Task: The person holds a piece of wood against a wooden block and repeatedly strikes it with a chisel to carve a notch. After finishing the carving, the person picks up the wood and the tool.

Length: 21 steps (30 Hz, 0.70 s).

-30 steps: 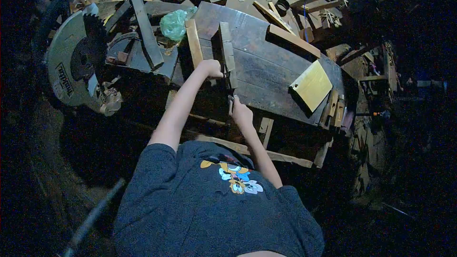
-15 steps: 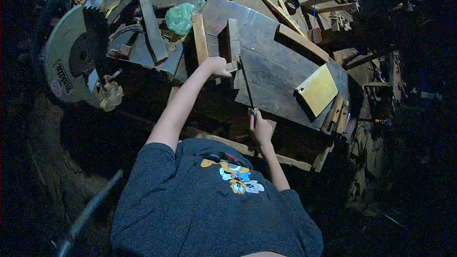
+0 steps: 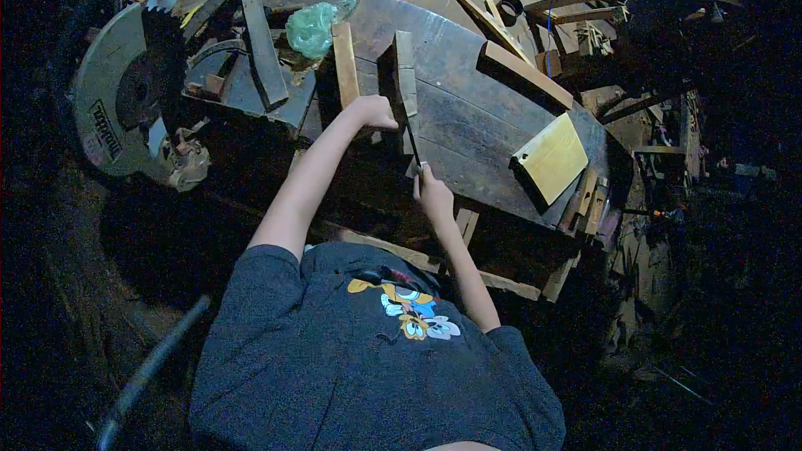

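My right hand [image 3: 435, 198] is closed around the handle of a hand saw [image 3: 413, 142], whose thin dark blade shows nearly edge-on. The blade runs away from me to the near end of a narrow wood block [image 3: 405, 73] on the bench. My left hand [image 3: 373, 112] is closed at the near end of this wood, just left of the blade, and its fingers hide the part they grip. Left of the block lies a paler wood strip [image 3: 345, 63], its near end right by my left wrist.
A circular saw [image 3: 109, 100] with a large guard stands at the left. A green plastic bag [image 3: 313, 32] lies behind the strip. On the dark workbench [image 3: 468, 134] are a yellowish board [image 3: 551, 159] and a long wood piece [image 3: 526, 75]. Chisel-like handles [image 3: 591, 199] sit at its right edge.
My right hand has moved forward and slightly left with the saw, so less blade shows between hand and wood. My left hand stays at the wood; the view has shifted slightly.
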Motion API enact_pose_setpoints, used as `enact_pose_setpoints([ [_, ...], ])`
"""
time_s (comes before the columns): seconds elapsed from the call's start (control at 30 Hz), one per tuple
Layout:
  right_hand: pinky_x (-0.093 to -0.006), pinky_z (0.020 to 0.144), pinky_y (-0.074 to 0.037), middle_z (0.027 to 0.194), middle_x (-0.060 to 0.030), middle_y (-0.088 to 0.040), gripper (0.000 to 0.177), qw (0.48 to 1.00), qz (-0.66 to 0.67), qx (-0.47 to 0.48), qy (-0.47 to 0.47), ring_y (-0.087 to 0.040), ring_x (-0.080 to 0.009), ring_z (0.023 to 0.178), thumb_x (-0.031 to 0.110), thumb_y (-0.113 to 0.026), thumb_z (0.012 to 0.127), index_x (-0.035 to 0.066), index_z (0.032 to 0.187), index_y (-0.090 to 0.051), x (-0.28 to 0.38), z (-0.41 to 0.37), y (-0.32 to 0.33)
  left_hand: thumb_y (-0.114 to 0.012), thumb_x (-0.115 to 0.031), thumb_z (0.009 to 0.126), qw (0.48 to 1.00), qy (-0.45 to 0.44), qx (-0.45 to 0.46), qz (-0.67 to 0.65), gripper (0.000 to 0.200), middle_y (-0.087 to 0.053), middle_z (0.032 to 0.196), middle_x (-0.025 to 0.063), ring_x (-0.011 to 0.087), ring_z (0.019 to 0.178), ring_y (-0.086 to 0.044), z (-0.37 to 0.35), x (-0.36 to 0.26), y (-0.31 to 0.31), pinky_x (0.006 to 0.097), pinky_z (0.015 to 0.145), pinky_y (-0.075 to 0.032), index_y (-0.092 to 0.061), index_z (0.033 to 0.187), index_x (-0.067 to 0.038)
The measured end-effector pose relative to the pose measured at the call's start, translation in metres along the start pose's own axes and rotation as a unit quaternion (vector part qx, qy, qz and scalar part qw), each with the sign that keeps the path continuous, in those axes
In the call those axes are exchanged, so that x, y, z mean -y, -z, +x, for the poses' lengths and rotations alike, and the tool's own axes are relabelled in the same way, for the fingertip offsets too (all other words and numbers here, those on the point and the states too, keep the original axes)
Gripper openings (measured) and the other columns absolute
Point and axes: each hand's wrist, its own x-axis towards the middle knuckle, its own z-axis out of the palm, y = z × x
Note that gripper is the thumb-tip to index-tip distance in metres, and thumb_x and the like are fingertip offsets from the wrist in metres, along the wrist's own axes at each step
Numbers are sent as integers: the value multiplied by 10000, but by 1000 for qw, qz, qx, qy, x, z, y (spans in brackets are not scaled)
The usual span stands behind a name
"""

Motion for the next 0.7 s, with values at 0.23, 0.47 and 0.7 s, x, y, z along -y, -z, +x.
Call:
enact_pose_setpoints([
  [0.23,-381,399,-386,514,-145,-496,413,998,-8,58,38,-498,-296,462,183,-459,688,141,1076,-322,-49,-37,9,-510,-447,549,1000,2,24,16,464,-538,658,176,293,630,-523,19,18,-17,367,567,-420,-557,639,5],
  [0.47,-399,459,-400,589,-154,-517,352,997,-1,80,21,-513,-309,529,146,-427,695,142,1038,-350,-43,-19,5,-499,-432,541,999,14,16,26,422,-548,680,155,283,653,-529,6,5,-10,361,585,-424,-576,654,-33],
  [0.7,-410,486,-403,586,-185,-507,241,998,21,49,16,-502,-339,554,241,-396,729,110,930,-418,16,65,10,-490,-424,566,998,-14,23,57,369,-551,656,130,273,636,-531,-3,-7,1,358,578,-425,-587,676,-85],
])
